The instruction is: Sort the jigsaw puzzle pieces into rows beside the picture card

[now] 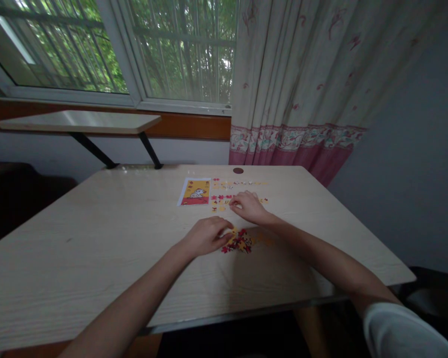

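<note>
My left hand (209, 235) rests at the left edge of a heap of red and yellow jigsaw pieces (241, 242), its thumb and forefinger curved and apart beside the pieces. Farther back, my right hand (249, 207) is over rows of sorted jigsaw pieces (219, 198), thumb and fingertips brought together in a pinch. Whatever sits in that pinch is too small to make out. The hand and wrist cover part of these rows. Left of the rows lies a picture sheet (196, 193), yellow and red with a white cartoon animal.
Loose yellow pieces (264, 238) lie right of the heap, under my right forearm. The pale wooden table (97, 243) has a dark round disc (238, 170) near its back edge. A raised shelf (78, 121) stands at back left, and a curtain (294, 89) hangs behind.
</note>
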The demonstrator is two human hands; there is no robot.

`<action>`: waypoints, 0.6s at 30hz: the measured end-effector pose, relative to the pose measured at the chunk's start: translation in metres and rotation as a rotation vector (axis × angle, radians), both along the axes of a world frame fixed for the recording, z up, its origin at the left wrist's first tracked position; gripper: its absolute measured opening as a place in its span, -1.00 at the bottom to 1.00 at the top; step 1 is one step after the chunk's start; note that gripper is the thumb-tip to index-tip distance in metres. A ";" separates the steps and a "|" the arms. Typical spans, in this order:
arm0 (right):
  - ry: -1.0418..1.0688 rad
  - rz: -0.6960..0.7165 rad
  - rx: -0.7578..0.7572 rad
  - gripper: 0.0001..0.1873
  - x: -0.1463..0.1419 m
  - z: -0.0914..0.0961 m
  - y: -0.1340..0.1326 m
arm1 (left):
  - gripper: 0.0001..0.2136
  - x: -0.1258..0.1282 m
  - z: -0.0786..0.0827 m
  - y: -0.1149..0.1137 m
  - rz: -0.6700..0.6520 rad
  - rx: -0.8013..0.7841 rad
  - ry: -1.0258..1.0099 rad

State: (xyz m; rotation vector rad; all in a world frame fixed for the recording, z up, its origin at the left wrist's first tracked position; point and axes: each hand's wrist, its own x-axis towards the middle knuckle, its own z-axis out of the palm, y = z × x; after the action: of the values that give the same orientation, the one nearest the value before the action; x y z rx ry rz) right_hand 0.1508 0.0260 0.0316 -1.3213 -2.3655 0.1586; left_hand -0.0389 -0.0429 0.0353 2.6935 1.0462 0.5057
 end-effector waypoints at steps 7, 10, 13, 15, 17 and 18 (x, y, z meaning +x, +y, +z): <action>0.096 0.222 -0.200 -0.86 0.067 0.015 -0.015 | -0.78 0.002 -0.001 0.001 -0.028 -0.001 -0.011; 0.057 0.280 -0.360 -0.86 0.086 0.014 -0.025 | -0.78 0.003 -0.001 0.001 -0.035 -0.010 -0.005; 0.004 0.320 -0.391 -0.81 0.091 0.011 -0.034 | -0.78 0.003 0.000 0.001 -0.042 -0.020 0.003; -0.031 0.348 -0.383 -0.75 0.088 0.010 -0.038 | -0.78 0.003 0.000 0.001 -0.037 -0.025 0.002; -0.055 0.374 -0.391 -0.77 0.083 0.011 -0.041 | -0.79 0.003 -0.001 0.001 -0.032 -0.029 -0.008; -0.062 0.379 -0.395 -0.81 0.081 0.011 -0.042 | -0.79 0.003 -0.001 0.001 -0.032 -0.031 -0.016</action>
State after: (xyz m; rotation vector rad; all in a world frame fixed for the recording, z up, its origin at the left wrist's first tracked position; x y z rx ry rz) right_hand 0.2318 -0.0160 0.0429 -1.0247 -2.7127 0.7390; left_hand -0.0355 -0.0419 0.0339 2.6704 0.9967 0.5004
